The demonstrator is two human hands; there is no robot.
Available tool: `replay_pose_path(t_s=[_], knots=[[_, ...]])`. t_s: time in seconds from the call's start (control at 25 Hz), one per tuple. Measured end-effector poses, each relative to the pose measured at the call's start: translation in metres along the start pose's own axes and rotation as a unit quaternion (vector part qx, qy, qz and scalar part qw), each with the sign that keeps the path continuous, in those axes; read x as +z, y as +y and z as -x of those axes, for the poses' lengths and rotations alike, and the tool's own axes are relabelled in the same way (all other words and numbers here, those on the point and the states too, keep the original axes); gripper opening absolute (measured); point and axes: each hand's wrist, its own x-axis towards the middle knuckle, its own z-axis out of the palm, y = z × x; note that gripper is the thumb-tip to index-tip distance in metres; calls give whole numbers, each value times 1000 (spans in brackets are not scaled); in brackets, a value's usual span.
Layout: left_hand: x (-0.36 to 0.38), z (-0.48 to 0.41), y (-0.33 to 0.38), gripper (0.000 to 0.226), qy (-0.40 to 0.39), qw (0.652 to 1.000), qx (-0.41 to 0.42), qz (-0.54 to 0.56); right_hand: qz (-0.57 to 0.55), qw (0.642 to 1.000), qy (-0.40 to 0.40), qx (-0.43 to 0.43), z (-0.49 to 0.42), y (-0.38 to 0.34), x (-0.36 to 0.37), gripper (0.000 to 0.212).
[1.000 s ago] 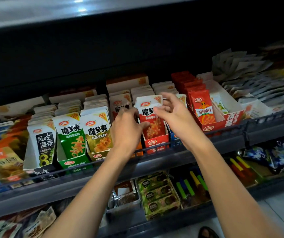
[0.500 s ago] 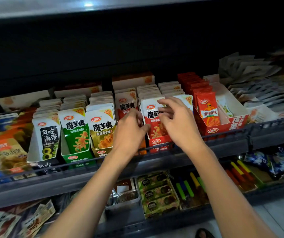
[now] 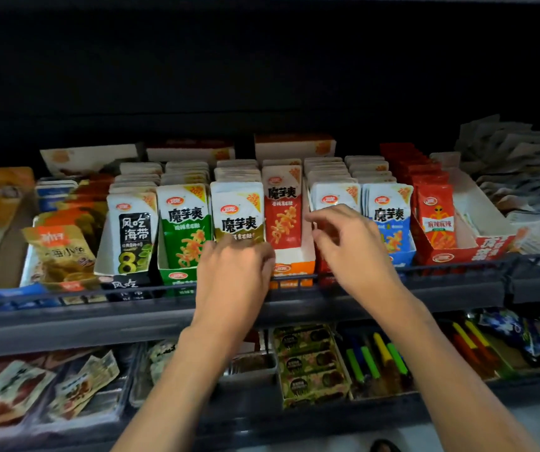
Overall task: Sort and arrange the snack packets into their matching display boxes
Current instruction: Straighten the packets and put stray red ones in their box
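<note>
Display boxes of snack packets stand in a row on the upper shelf. My left hand (image 3: 232,278) reaches over the shelf rail, its bent fingers against the foot of the olive packet (image 3: 237,213); its fingertips are hidden. My right hand (image 3: 350,246) hovers with loosely spread fingers in front of the white-and-red packet (image 3: 334,199), covering that packet's lower half and its box. Between my hands a red packet (image 3: 281,216) stands back in the orange box (image 3: 293,267), with bare white floor in front of it. A green packet (image 3: 185,223) and a blue packet (image 3: 389,216) flank them.
A dark wire rail (image 3: 458,278) runs along the shelf front. A black seaweed packet (image 3: 135,233) and loose fish snacks (image 3: 63,252) sit at the left. A half-full red box (image 3: 438,220) and piled grey packets (image 3: 516,177) sit at the right. Below is a lower shelf of snacks (image 3: 311,363).
My left hand has shifted left from the orange box to the olive packet. My right hand has slid down off the red-and-white packet's top. The camera has moved closer.
</note>
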Motion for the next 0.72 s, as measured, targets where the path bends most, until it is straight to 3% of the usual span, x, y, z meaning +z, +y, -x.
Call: replay_pose_path(t_s=[0.16,0.36,0.56,0.72], knots=[[4,-8,-14,13,-59,988,-52,136,138,986,14,-95,-28,-19,23,39],[7,-14,-25,12,-105,973,-23,204,346,929,-2,-134,-91,-22,36,50],[9,-15,-27,14,-96,973,-22,211,382,913,10,-141,-96,-25,41,43],[10,-14,-26,14,-95,972,-27,215,364,921,21,-138,-89,-20,43,45]])
